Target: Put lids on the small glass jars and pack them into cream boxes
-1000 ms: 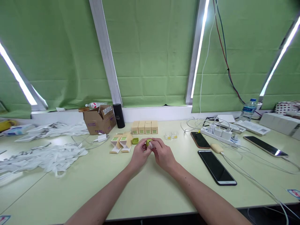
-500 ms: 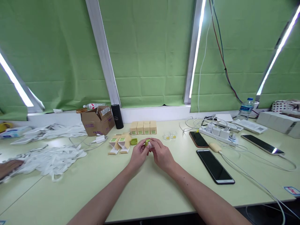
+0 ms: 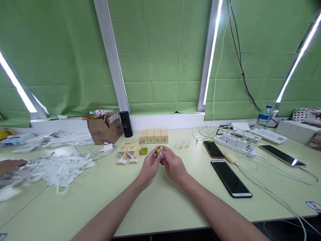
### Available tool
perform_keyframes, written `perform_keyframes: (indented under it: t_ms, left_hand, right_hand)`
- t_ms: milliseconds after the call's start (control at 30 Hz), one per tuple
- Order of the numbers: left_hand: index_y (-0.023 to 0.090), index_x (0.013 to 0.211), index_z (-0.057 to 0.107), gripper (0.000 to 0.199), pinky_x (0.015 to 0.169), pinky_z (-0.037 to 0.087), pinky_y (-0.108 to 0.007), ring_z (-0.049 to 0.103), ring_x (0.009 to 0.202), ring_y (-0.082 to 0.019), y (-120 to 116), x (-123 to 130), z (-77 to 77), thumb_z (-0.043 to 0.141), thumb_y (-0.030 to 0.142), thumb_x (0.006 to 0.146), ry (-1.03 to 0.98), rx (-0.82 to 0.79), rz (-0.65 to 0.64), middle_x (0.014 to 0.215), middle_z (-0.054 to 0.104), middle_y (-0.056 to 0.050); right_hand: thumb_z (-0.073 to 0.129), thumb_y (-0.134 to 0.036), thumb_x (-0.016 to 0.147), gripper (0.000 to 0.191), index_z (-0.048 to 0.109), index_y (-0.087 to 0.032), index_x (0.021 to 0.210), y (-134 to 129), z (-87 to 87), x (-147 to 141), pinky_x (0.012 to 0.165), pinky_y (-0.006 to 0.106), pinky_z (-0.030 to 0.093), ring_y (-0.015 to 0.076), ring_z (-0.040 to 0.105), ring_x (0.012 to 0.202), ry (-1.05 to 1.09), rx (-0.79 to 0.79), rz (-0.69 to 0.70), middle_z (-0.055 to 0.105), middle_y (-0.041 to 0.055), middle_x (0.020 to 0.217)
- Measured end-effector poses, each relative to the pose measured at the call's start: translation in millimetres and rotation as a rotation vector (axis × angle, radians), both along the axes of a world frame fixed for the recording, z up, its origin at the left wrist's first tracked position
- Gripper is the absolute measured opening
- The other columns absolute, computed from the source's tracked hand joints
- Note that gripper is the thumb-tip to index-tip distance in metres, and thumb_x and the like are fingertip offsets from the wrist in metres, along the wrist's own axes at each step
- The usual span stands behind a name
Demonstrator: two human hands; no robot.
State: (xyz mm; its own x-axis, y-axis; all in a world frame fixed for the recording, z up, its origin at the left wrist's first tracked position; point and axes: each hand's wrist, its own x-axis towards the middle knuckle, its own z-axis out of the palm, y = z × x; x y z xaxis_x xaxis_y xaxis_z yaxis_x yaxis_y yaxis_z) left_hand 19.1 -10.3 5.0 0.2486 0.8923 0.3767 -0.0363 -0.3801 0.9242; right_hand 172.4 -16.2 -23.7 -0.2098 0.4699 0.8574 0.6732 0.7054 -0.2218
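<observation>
My left hand (image 3: 148,166) and my right hand (image 3: 175,165) meet above the middle of the table. Both have their fingers closed on a small green piece (image 3: 158,152) with a whitish part beside it; the fingertips cover much of it, so its exact kind does not show. Just left of the fingers lies a small green square tray (image 3: 143,151). Two opened kraft boxes (image 3: 133,150) with flaps out stand further left. Behind my hands is a row of several closed kraft boxes (image 3: 153,136). Two small clear cups (image 3: 182,145) with yellow spots are to the right.
A cardboard carton (image 3: 105,130) and a black cylinder (image 3: 125,124) stand at the back left. White straps (image 3: 62,170) pile up at left beside another person's hand (image 3: 11,166). Phones (image 3: 231,179), cables and a power strip (image 3: 234,145) occupy the right.
My hands keep the same grip on the green piece, with barely any shift. At the far left, the other person's hand has moved slightly up among the white straps.
</observation>
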Motion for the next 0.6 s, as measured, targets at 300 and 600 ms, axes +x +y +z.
perform_keyframes:
  t_ms: [300,600]
  left_hand:
    - [0.012,0.128,0.065,0.049,0.070,0.059,-0.030,0.065,0.071,-0.014,1.7,3.8,3.9,0.071,0.040,0.087,-0.031,-0.048,0.050,0.097,0.074,-0.007]
    - [0.015,0.124,0.066,0.047,0.066,0.056,-0.027,0.064,0.069,-0.013,0.1,6.6,1.4,0.073,0.038,0.084,-0.057,-0.027,0.086,0.090,0.073,-0.005]
  right_hand:
    - [0.044,-0.002,0.094,0.049,0.053,-0.018,0.139,0.8,-3.0,-0.7,0.081,0.033,0.066,0.0238,0.073,0.115,-0.060,0.021,-0.013,0.061,0.0170,0.147]
    - [0.042,-0.003,0.096,0.048,0.053,-0.017,0.140,2.1,-4.8,-1.5,0.078,0.033,0.066,0.0238,0.075,0.110,-0.076,0.042,-0.036,0.061,0.0180,0.147]
